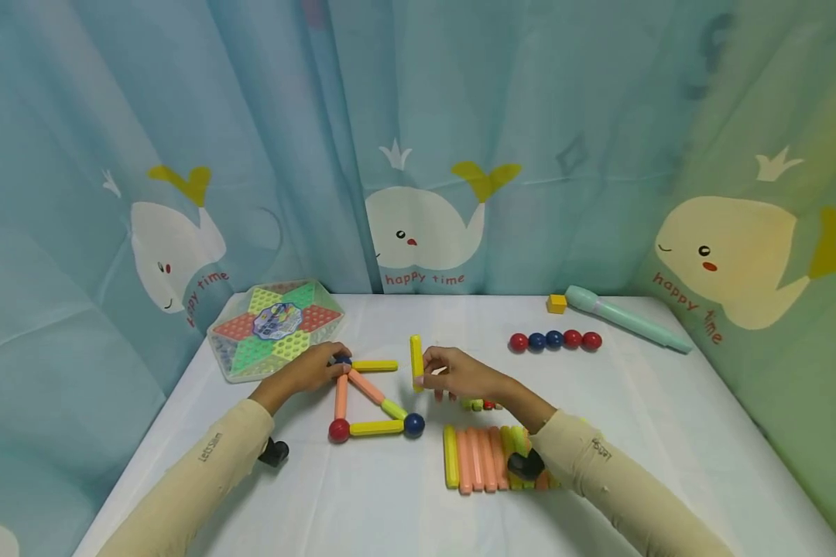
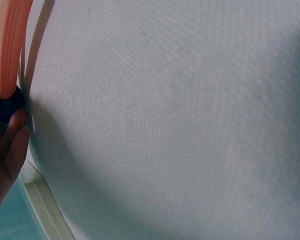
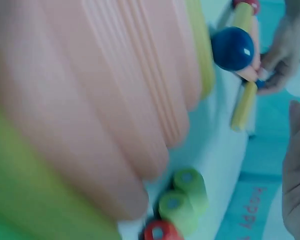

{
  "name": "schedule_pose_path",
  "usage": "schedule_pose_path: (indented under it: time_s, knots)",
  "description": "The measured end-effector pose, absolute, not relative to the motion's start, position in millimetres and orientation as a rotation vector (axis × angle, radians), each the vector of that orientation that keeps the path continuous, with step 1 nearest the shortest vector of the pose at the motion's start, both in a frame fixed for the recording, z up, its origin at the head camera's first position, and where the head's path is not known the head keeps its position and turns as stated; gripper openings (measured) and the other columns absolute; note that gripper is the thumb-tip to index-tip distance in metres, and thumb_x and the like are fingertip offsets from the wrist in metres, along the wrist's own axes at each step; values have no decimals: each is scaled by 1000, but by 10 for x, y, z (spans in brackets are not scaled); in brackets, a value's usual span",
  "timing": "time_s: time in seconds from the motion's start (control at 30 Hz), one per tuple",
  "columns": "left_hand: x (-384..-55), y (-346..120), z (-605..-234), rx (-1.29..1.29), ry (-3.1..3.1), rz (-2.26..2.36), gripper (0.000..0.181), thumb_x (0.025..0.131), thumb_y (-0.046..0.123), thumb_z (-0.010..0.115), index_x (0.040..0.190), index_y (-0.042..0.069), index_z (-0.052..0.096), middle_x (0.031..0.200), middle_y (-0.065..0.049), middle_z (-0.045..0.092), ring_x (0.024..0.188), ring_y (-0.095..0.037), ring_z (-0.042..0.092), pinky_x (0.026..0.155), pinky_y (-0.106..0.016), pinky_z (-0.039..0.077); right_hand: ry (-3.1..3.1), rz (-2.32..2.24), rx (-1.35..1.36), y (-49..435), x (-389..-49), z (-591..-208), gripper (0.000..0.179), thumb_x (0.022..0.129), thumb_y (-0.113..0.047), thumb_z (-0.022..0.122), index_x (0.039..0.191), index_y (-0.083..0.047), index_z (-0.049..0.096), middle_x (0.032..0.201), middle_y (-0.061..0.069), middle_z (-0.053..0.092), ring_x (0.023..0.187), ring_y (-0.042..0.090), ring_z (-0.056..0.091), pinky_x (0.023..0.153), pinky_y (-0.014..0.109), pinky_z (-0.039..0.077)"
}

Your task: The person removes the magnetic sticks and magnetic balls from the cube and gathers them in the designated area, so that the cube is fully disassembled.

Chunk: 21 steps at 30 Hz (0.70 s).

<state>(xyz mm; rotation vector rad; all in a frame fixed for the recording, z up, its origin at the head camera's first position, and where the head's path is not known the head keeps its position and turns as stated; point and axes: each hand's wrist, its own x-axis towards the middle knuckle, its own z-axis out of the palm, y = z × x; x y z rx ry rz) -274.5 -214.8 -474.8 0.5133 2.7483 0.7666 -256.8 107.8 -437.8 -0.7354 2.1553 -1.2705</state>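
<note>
My left hand (image 1: 311, 367) grips a blue ball (image 1: 344, 361) at the far corner of a triangle of building rods and balls lying on the table. From that ball run a salmon rod (image 1: 341, 397), a second salmon rod (image 1: 366, 387) joined to a yellow-green one (image 1: 394, 409), and a yellow rod (image 1: 375, 365) pointing right. A red ball (image 1: 339, 430) and another blue ball (image 1: 414, 425) form the near corners, with a yellow rod (image 1: 376, 427) between them. Right of the triangle, my right hand (image 1: 463, 373) pinches a yellow rod (image 1: 416, 356), held upright.
A row of yellow and salmon rods (image 1: 477, 460) lies near my right forearm, with shorter pieces (image 3: 177, 207) beyond it. Red and blue balls (image 1: 554, 340) line up farther back. Behind are an orange cube (image 1: 556, 304), a teal hammer-like stick (image 1: 627, 319) and a star-patterned game box (image 1: 279, 329).
</note>
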Motion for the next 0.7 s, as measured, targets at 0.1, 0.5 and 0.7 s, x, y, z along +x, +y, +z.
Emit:
schedule_pose_path:
  time_s: [0.1, 0.5, 0.7]
  knots:
    - [-2751, -2136, -4744, 516, 2751, 769, 30, 104, 23, 57, 128, 6, 61, 122, -11, 65, 116, -27, 61, 100, -48, 49, 2158, -1335, -723, 1259, -2534, -4269, 22, 99, -25, 65, 108, -6, 57, 97, 6, 67, 66, 20, 61, 58, 31, 51]
    - [-2718, -2103, -4773, 490, 2746, 762, 31, 104, 22, 57, 129, 5, 61, 124, -12, 64, 118, -28, 59, 103, -51, 47, 2005, -1676, -581, 2391, -2117, -4134, 13, 102, -14, 58, 113, -7, 56, 90, 1, 67, 62, 13, 56, 56, 24, 48]
    - [-2712, -2117, -4742, 487, 2755, 749, 31, 104, 23, 56, 129, 5, 60, 125, -14, 64, 119, -31, 59, 103, -52, 46, 2152, -1649, -460, 2968, -1863, -4134, 35, 103, -13, 55, 136, -12, 45, 90, 1, 66, 62, 14, 54, 56, 27, 48]
